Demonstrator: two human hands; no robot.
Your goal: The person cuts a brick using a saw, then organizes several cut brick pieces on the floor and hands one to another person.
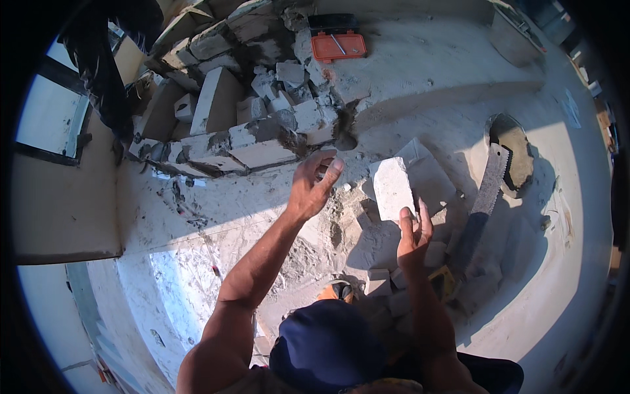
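Note:
My right hand (413, 238) grips the lower end of a white block (392, 187), thumb on its face and fingers along its edge. The block is held tilted above the rubble-strewn floor, in front of a larger pale block (430, 172). Short of the low block wall (262, 148), my left hand (315, 184) is raised with its fingers bent and the thumb apart from them. Nothing shows in it. To the right of my right hand, a handsaw (487, 187) leans with its blade tip against a round bucket (518, 148); its yellow handle (443, 282) lies lower down.
Several cut block pieces (378, 282) lie near my right forearm. Upright blocks (216, 98) and rubble (289, 75) fill the space behind the wall. An orange toolbox (338, 47) lies open on the far ledge. Another person's dark-clothed leg (98, 72) is at the upper left.

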